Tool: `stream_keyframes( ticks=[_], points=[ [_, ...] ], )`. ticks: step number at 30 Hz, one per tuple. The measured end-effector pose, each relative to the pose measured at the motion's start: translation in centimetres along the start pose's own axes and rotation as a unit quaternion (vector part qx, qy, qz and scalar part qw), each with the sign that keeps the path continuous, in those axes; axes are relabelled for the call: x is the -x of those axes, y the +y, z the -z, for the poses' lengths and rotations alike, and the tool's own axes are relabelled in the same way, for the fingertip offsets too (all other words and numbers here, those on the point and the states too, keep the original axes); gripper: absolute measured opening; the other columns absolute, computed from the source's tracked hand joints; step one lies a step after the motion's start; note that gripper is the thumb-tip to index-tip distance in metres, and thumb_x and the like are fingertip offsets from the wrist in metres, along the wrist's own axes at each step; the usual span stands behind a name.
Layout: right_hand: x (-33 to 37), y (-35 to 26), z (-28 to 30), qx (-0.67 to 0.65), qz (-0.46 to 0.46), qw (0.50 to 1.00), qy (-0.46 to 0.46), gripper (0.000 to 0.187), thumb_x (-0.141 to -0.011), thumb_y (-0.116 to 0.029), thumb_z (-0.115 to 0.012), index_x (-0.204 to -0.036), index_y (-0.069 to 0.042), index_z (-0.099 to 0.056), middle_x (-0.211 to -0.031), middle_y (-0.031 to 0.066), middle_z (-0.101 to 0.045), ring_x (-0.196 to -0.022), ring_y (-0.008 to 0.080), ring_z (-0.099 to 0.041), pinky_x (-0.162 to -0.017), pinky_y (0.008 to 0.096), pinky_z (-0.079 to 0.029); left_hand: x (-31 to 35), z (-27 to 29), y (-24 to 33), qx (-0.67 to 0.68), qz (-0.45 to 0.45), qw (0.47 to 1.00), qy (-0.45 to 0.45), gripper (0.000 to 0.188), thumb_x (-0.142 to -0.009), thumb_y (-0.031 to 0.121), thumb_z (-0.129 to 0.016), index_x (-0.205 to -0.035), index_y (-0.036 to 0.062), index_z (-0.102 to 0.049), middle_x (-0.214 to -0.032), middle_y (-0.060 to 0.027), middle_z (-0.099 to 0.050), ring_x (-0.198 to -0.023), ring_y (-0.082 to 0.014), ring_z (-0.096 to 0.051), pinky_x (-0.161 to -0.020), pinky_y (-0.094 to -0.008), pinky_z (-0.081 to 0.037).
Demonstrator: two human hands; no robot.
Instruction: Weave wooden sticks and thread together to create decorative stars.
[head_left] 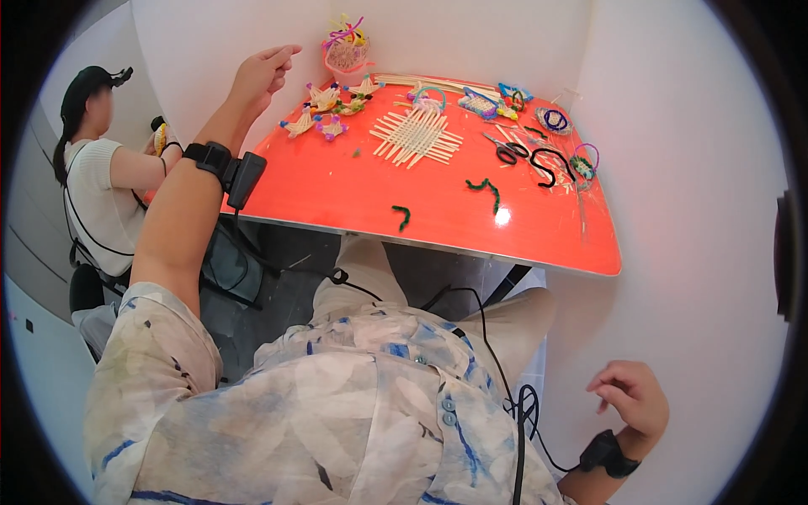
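My left hand is raised at the far left of the red table, thumb and fingers pressed together; anything between them is too small to tell. Nearest to it are a pot of pipe cleaners and several woven star shapes. My right hand hangs low beside the white wall, away from the table, fingers loosely curled with a gap to the thumb and nothing in them. A flat woven mat of pale sticks lies mid-table. Green pipe cleaner pieces lie near the front edge.
On the red table, right side, are black scissors, a black pipe cleaner, loose sticks and small woven baskets. Long sticks lie along the back. Another person sits at left. A black cable crosses my lap.
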State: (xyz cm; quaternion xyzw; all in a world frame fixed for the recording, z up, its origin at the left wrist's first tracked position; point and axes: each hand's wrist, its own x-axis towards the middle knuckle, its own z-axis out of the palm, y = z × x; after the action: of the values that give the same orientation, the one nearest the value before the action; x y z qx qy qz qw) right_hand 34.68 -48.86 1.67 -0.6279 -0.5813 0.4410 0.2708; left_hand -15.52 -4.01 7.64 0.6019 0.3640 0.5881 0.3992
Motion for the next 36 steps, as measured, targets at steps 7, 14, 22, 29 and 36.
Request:
stream_keyframes(
  ticks=[7, 14, 22, 29, 36],
  points=[
    [2.3, -1.5, 1.5, 0.039, 0.211, 0.972, 0.093, 0.012, -0.072, -0.003, -0.056, -0.064, 0.0, -0.065, -0.054, 0.0036, -0.052, -0.039, 0.0097, -0.042, -0.035, 0.0229, -0.032, 1.1, -3.7, 1.5, -0.05, 0.003, 0.996, -0.069, 0.031, -0.096, 0.016, -0.055, -0.118, -0.005, -0.058, -0.073, 0.0054, -0.047, -0.055, -0.0011, -0.031, -0.046, -0.0167, -0.026],
    [-0.5, -1.8, 1.8, -0.102, 0.44, 0.892, -0.008, 0.009, -0.074, -0.009, -0.067, -0.075, -0.001, -0.07, -0.058, 0.0059, -0.055, -0.037, 0.0136, -0.042, -0.037, 0.0254, -0.029, 2.0, -4.6, 0.7, -0.036, 0.022, 0.996, -0.08, 0.03, -0.096, 0.017, -0.054, -0.118, -0.0044, -0.058, -0.073, 0.0052, -0.047, -0.055, -0.0016, -0.031, -0.046, -0.0171, -0.026],
    [-3.7, -4.5, -0.1, -0.024, 0.399, 0.912, -0.093, 0.017, -0.08, -0.019, -0.069, -0.076, -0.003, -0.072, -0.055, 0.0051, -0.053, -0.043, 0.0175, -0.044, -0.038, 0.0294, -0.027, 3.3, -5.9, -0.6, 0.008, 0.072, 0.994, -0.079, 0.027, -0.095, 0.019, -0.057, -0.11, -0.0023, -0.063, -0.069, 0.0042, -0.048, -0.051, -0.0027, -0.031, -0.044, -0.0188, -0.023],
    [2.7, -5.4, 1.1, -0.013, 0.445, 0.895, -0.016, 0.025, -0.085, -0.023, -0.07, -0.069, -0.005, -0.072, -0.055, 0.0022, -0.058, -0.034, 0.008, -0.041, -0.031, 0.0214, -0.025, 4.7, -7.1, 1.7, -0.043, 0.094, 0.978, -0.179, 0.03, -0.095, 0.022, -0.059, -0.112, -0.0022, -0.062, -0.067, 0.0057, -0.047, -0.049, -0.0015, -0.028, -0.043, -0.0188, -0.021],
    [3.1, -6.4, 3.6, -0.012, 0.507, 0.86, -0.059, 0.012, -0.081, -0.012, -0.072, -0.07, -0.008, -0.072, -0.057, 0.0005, -0.059, -0.038, 0.0057, -0.044, -0.032, 0.0181, -0.028, 3.5, -7.3, 2.4, -0.008, 0.08, 0.977, -0.199, 0.029, -0.095, 0.022, -0.057, -0.112, -0.0017, -0.062, -0.067, 0.0066, -0.05, -0.047, -0.0009, -0.027, -0.041, -0.0185, -0.019]
  ],
)
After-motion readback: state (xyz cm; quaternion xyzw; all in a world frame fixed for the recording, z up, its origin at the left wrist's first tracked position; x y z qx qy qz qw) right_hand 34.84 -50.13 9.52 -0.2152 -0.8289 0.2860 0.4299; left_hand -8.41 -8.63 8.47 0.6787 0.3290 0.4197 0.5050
